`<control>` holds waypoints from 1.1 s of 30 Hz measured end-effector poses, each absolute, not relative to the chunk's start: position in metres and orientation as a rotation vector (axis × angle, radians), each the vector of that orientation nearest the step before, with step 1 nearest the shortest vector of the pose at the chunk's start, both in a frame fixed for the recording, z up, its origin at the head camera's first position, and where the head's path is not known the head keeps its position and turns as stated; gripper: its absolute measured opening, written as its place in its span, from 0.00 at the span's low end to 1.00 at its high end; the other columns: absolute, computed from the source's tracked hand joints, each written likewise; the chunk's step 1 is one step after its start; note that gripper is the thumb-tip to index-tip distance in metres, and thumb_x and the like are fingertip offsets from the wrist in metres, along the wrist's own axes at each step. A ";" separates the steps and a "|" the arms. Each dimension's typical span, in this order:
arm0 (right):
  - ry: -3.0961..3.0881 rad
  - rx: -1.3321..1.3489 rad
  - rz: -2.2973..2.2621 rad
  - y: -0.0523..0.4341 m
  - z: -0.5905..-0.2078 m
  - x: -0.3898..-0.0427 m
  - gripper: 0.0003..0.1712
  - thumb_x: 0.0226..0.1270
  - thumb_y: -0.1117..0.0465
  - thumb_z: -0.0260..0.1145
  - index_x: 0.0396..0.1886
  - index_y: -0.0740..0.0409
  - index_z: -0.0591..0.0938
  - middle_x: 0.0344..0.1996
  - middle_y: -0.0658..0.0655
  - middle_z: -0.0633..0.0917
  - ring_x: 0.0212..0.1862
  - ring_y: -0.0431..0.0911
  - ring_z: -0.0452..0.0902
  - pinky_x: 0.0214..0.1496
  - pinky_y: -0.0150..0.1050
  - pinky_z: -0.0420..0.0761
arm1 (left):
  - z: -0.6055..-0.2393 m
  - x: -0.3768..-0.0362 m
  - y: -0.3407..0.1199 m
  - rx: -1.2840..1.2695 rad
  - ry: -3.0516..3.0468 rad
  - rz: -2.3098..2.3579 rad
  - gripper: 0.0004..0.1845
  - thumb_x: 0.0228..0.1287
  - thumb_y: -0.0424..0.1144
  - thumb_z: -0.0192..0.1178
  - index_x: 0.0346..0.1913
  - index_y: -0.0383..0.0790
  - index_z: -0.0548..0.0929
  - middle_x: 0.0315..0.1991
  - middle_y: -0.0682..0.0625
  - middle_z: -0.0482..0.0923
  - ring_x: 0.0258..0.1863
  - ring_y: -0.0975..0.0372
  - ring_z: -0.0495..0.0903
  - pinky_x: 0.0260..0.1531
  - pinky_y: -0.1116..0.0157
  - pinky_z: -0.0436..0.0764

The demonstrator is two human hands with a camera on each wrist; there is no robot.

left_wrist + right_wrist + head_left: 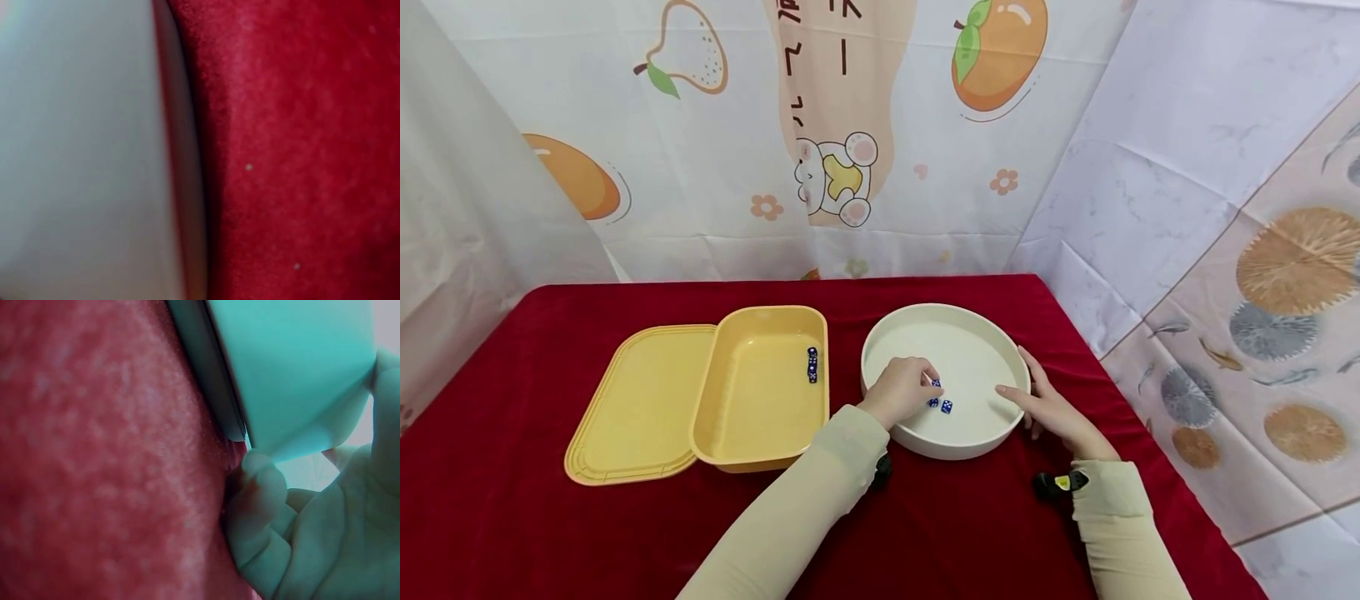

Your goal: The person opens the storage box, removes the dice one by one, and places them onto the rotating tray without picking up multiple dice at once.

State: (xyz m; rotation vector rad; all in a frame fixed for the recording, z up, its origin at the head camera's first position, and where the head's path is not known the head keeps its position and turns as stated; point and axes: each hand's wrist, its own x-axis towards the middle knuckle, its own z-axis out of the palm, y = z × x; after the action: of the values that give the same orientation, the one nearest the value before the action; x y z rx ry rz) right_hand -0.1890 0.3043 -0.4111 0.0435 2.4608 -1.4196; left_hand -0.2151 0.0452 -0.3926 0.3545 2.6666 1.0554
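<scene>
Lid (640,408) of flat yellow plastic lies farthest left of the left hand (901,390), touching the yellow plastic tub (760,385), where a short stack of blue dice (812,364) stands at the right wall. That hand's curled fingertips pinch one small blue die (934,383) inside the round white tray (880,342); another blue die (947,406) lies just right of them. Right hand (1054,408) rests loosely opened on the tray's right rim, holding nothing. Bare red cloth (512,500) surrounds everything

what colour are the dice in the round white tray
Dark blue with white dots, best seen in the head view: dice.
</scene>
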 end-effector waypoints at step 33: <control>2.441 -0.005 -1.450 0.304 -0.411 -0.187 0.53 0.70 0.46 0.63 0.80 0.34 0.36 0.17 0.54 0.72 0.20 0.44 0.70 0.21 0.40 0.75 | -0.394 -0.215 0.045 0.330 2.714 1.034 0.11 0.66 0.44 0.65 0.49 0.47 0.86 0.32 0.55 0.80 0.35 0.66 0.76 0.36 0.69 0.76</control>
State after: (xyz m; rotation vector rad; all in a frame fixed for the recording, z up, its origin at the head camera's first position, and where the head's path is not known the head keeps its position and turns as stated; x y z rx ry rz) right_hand -0.1866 0.3038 -0.4112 -0.0048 2.4409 -1.4495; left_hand -0.2147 0.0453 -0.3937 0.3295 2.7142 1.0335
